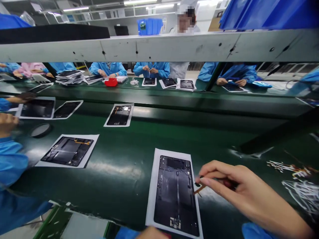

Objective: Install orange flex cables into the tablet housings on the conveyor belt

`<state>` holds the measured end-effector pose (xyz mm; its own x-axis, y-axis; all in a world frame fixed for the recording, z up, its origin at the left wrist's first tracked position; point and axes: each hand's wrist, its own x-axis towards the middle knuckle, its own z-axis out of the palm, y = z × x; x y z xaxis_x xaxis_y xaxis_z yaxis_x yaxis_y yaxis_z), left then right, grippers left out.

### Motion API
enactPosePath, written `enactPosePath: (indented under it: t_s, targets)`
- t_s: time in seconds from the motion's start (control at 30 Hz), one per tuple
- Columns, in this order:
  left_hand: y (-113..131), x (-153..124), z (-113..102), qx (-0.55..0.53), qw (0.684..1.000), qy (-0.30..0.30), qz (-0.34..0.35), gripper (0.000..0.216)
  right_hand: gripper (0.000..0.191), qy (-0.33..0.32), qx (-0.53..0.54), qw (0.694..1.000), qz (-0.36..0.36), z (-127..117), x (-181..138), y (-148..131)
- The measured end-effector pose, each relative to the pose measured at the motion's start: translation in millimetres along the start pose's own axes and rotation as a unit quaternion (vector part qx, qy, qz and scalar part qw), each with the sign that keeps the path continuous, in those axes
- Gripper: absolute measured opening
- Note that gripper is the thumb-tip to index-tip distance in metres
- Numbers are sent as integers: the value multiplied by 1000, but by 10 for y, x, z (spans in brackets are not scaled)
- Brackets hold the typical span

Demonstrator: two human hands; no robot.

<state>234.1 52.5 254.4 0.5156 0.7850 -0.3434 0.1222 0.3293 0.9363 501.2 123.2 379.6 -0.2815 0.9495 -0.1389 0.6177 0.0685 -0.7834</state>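
"Looking at the right hand [234, 189], what do you see in it?"

"A narrow pinch: thumb and fingers hold a small orange strip [199, 190], with something dark beside it. The strip's tip is at the right edge of the dark tablet shell [168, 192]; I can't tell whether the two touch."

"Where does that shell lie?"

"Flat on a white sheet [152, 199], at the near side of the green tabletop [119, 146], long sides running away from the person."

"And the left hand [152, 233]?"

"Only part of it shows, at the bottom, by the sheet's near edge. I can't tell if it grips anything."

"What lies to the right?"

"A tangle of white wires [301, 196], well apart from the shell, near a slanting dark post [276, 131]."

"To the left?"

"A second shell [68, 151] on its own paper, a third shell [119, 115] farther back, and a round dark-rimmed piece [41, 130]. Co-workers in blue sleeves [11, 162] sit at that end and across the way."
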Motion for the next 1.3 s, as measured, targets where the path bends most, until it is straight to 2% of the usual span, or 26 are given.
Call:
enactPosePath:
  t_s: [0.1,0.17,0.23,0.27,0.33,0.43,0.53,0.63,0.8,0.9,1.03,1.3]
  targets:
    - [290,279,-259,59,992,55,94,32,21,-14,-20,1000,-15,77,124,-71]
    - [409,539,-314,92,984,59,140,52,17,-21,-11,999,-27,195,320,-26]
    - [419,778,-297,102,986,24,133,71,14,-14,19,999,-29,361,575,117]
    - [383,872,-280,119,985,20,122,73,13,-1,34,999,-26,455,708,217]
    - [255,992,-265,208,971,55,108,69,13,16,45,999,3,649,950,443]
    - [56,1022,-334,403,899,115,124,52,11,8,41,999,30,904,1210,742]
    - [-27,981,-434,532,822,119,164,26,10,6,27,999,39,1069,1359,913]
    - [-36,976,-471,603,762,125,198,14,9,5,4,999,51,1148,1458,975]
    - [-92,1023,-444,634,709,141,275,12,3,-14,-42,996,78,1161,1571,967]
    - [-136,1034,-440,627,691,156,324,16,11,-21,-66,992,103,1123,1640,960]
    - [-161,1026,-467,618,690,133,353,20,22,-37,-83,987,133,1072,1726,983]
    - [-179,1014,-550,615,681,102,384,23,25,-45,-104,988,105,1076,1702,1068]
